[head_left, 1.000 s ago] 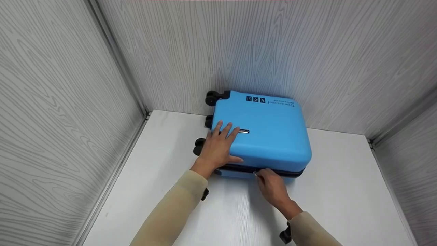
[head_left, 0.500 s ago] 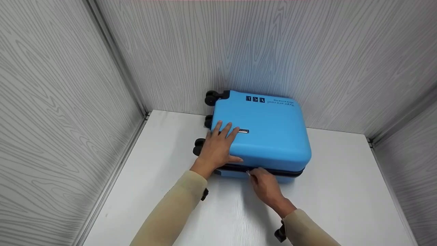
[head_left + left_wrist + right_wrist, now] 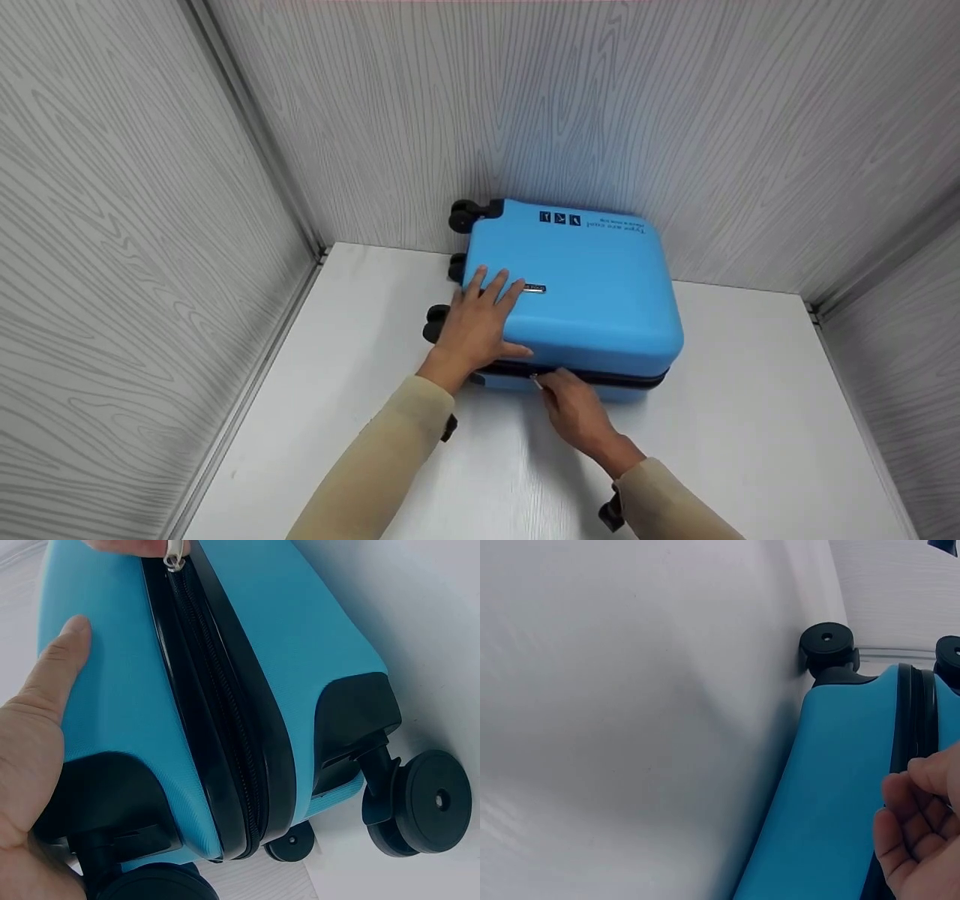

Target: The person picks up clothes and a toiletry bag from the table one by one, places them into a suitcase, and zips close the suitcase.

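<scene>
A blue hard-shell suitcase [image 3: 577, 277] lies flat, its black wheels [image 3: 437, 322] toward the left. My left hand [image 3: 475, 322] rests spread on its top near the wheel end, with the thumb over the front edge. Along the front side runs a black-edged zipper [image 3: 214, 675]. At that seam my right hand [image 3: 576, 409] pinches the zipper pull [image 3: 535, 380] between thumb and fingers. In the left wrist view the pull [image 3: 175, 550] stands at the top of the zipper teeth. Curled fingers of the right hand [image 3: 926, 829] show beside the seam in the right wrist view.
The suitcase lies on a white surface [image 3: 757, 390], close to the wood-grain back panel [image 3: 480, 105]. Similar panels stand at the left [image 3: 97, 247] and the right [image 3: 900, 330]. A black printed mark is on the lid, partly beside the left fingers.
My right hand has slid left along the front seam with the zipper pull, toward the wheel end. The left hand and the suitcase have stayed nearly in place.
</scene>
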A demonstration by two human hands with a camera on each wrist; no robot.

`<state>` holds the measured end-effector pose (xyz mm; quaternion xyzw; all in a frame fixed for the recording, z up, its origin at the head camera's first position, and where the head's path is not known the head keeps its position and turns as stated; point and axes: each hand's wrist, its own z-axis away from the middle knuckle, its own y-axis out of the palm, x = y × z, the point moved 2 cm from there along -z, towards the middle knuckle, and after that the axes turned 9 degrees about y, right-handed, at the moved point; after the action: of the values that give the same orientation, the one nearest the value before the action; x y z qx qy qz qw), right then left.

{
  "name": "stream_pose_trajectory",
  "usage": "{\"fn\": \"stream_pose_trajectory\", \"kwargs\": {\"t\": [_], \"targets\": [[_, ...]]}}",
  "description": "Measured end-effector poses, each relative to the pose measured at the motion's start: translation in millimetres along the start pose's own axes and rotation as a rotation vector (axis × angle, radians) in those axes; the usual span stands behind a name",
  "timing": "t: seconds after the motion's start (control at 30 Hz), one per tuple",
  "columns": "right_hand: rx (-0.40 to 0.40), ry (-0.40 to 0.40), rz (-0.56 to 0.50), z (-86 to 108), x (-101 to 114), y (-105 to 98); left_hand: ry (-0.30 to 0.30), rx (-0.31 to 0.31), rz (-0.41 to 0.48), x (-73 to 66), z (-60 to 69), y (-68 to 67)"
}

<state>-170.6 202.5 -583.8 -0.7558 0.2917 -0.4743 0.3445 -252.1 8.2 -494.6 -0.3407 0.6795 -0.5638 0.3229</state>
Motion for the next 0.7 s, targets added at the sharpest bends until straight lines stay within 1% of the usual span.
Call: {"fn": "stream_pose_trajectory", "kwargs": {"t": [0.17,0.27,0.37,0.5,0.6,0.7], "targets": [[0.010,-0.018,-0.006,-1.3,5,3,0.000,0.000,0.005,-0.2,-0.1,0.2],[0.030,-0.024,-0.010,-2.6,8,4,-0.001,0.005,-0.001,0.4,-0.2,0.8],[0.047,-0.039,-0.005,-3.3,11,5,0.007,-0.004,-0.009,0.4,0.1,0.5],[0.050,-0.055,-0.003,-3.6,14,6,0.017,-0.017,-0.024,-0.4,0.7,-0.4],[0.063,-0.053,-0.010,-4.7,15,7,0.014,-0.014,-0.026,-0.6,0.8,-0.6],[0.094,-0.041,-0.017,-5.9,18,8,0.009,-0.005,-0.019,-0.9,0.7,-0.5]]}}
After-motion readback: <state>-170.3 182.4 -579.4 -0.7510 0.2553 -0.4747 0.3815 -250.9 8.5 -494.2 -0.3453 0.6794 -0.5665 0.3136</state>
